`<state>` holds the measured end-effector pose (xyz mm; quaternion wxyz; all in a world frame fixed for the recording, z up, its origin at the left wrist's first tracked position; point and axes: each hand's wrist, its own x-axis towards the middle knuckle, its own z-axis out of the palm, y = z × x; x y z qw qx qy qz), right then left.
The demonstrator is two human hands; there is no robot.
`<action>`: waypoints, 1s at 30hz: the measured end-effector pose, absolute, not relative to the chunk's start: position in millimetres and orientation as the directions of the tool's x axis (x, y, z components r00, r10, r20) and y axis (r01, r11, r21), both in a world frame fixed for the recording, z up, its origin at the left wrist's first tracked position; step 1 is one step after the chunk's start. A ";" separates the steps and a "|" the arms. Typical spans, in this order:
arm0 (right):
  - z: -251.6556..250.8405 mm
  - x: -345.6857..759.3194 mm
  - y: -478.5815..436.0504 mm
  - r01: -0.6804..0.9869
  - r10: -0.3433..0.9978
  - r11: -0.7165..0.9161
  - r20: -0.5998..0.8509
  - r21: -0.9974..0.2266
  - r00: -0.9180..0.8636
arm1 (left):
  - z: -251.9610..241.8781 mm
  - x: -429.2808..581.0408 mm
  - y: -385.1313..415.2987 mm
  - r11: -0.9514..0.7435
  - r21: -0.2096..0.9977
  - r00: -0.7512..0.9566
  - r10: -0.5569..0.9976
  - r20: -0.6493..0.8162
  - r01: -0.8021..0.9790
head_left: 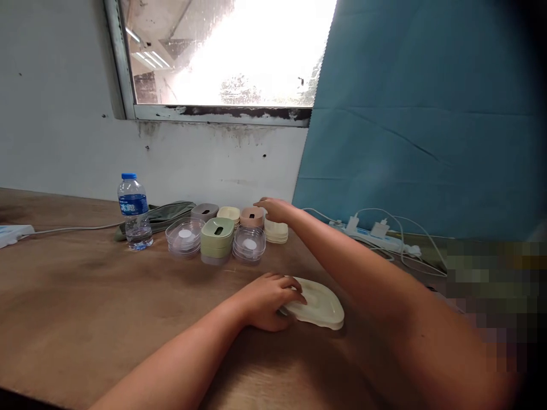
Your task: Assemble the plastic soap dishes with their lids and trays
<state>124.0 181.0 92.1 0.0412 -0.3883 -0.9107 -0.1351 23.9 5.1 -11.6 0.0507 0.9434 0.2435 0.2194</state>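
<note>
My left hand [273, 299] is on the table with its fingers curled over the near left edge of a cream, oval, shallow plastic tray or lid [320, 304], the thumb low at its side. Farther off, my right hand [276, 208] reaches over the back of a pink container [252, 216] and a stack of cream dishes [276, 232]. Its fingers are stretched out; I cannot tell whether they touch anything. Close by stand a green stacked container [217, 242] with a slot in its top, clear plastic dishes [249, 245], more clear dishes [184, 236] and a grey container [205, 212].
A water bottle [134, 216] stands left of the containers, before a dark green pouch [171, 212]. A power strip with cables [388, 239] lies at the back right by a blue curtain [419, 114]. Another white power strip [15, 233] is at far left.
</note>
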 end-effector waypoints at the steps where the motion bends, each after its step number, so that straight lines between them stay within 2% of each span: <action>1: 99.5 132.6 174.0 0.718 0.692 0.664 0.193 0.208 -0.696 | -10.8 22.4 5.5 -0.873 0.201 0.779 0.488 0.394 0.445; 4: 113.8 164.7 141.0 0.675 0.656 0.714 0.160 0.187 -0.738 | -9.9 19.2 7.9 -0.875 0.209 0.786 0.484 0.385 0.436; 8: 97.0 220.3 75.1 0.579 0.587 0.805 -0.034 0.127 -0.809 | -13.1 19.0 11.5 -0.865 0.175 0.764 0.499 0.410 0.471; 10: 74.9 248.8 41.9 0.549 0.546 0.836 -0.147 0.022 -0.825 | -15.8 20.3 13.0 -0.840 0.138 0.723 0.525 0.448 0.524; 11: 62.8 261.9 27.5 0.543 0.534 0.839 -0.140 -0.033 -0.834 | -17.0 21.0 13.7 -0.822 0.122 0.697 0.541 0.472 0.555; 13: 40.4 284.1 5.8 0.577 0.580 0.807 -0.017 -0.127 -0.815 | -18.4 22.3 15.0 -0.779 0.100 0.630 0.569 0.529 0.619; 17: 14.4 310.2 -0.5 0.573 0.606 0.788 0.120 -0.225 -0.786 | -15.3 20.9 17.8 -0.635 0.119 0.407 0.616 0.674 0.764; 20: 12.4 310.0 28.4 0.578 0.611 0.791 0.292 -0.199 -0.735 | -11.5 13.5 22.0 -0.527 0.139 0.271 0.623 0.734 0.838; 23: 20.3 290.3 76.3 0.684 0.660 0.713 0.480 -0.155 -0.578 | -12.5 3.1 28.8 -0.482 0.140 0.242 0.644 0.726 0.865; 26: 29.0 257.3 126.9 0.736 0.677 0.661 0.541 -0.146 -0.500 | -17.9 -5.3 35.8 -0.468 0.143 0.250 0.677 0.692 0.872; 30: 25.1 214.5 173.6 0.788 0.716 0.603 0.522 -0.126 -0.464 | -22.5 -8.7 39.7 -0.463 0.127 0.280 0.709 0.647 0.877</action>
